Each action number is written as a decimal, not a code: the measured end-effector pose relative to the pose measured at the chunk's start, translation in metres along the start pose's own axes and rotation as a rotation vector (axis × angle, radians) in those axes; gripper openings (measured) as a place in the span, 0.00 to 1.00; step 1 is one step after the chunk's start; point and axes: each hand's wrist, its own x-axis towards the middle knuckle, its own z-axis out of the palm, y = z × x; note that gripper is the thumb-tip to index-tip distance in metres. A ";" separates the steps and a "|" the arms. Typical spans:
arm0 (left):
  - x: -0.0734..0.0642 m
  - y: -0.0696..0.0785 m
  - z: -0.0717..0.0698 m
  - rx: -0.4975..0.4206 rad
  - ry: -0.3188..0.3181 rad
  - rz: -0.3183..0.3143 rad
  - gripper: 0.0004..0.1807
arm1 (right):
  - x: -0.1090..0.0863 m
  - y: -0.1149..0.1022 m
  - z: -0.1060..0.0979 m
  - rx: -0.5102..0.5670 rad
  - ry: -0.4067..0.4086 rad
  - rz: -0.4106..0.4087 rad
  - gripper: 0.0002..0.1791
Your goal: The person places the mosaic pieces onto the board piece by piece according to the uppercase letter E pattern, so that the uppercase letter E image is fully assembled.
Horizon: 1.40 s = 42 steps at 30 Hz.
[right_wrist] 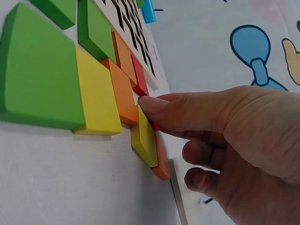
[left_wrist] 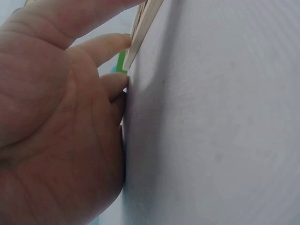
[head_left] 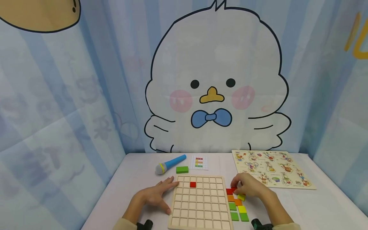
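A wooden grid board lies flat, with one red square block in a cell near its top. My left hand rests at the board's left side, fingers and thumb spread against the edge. Beyond the right edge, my right hand pinches a red block between thumb and index finger. Around it lie another red block, orange blocks, yellow blocks and green blocks. One yellow block sits tilted right under the fingertips.
Behind the board stand a green block, a blue toy microphone and a small pattern card. A picture puzzle board lies at the back right. Printed curtains rise behind the white table.
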 end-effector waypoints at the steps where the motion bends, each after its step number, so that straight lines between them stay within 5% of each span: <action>1: 0.000 0.000 0.000 -0.002 -0.002 -0.002 0.60 | 0.000 0.000 0.000 -0.002 0.001 0.000 0.10; 12: 0.001 0.000 0.002 -0.012 0.002 -0.004 0.60 | 0.001 -0.001 0.002 0.007 -0.010 -0.029 0.10; 20: 0.000 0.001 0.001 -0.014 -0.005 -0.007 0.60 | 0.000 0.001 -0.004 0.058 0.029 -0.146 0.02; 35: 0.000 0.004 0.001 -0.006 -0.006 -0.008 0.60 | 0.009 -0.008 -0.001 0.345 0.101 -0.189 0.20; 42: -0.001 0.005 -0.001 0.005 -0.006 -0.013 0.59 | 0.013 -0.014 0.008 0.361 0.166 -0.201 0.22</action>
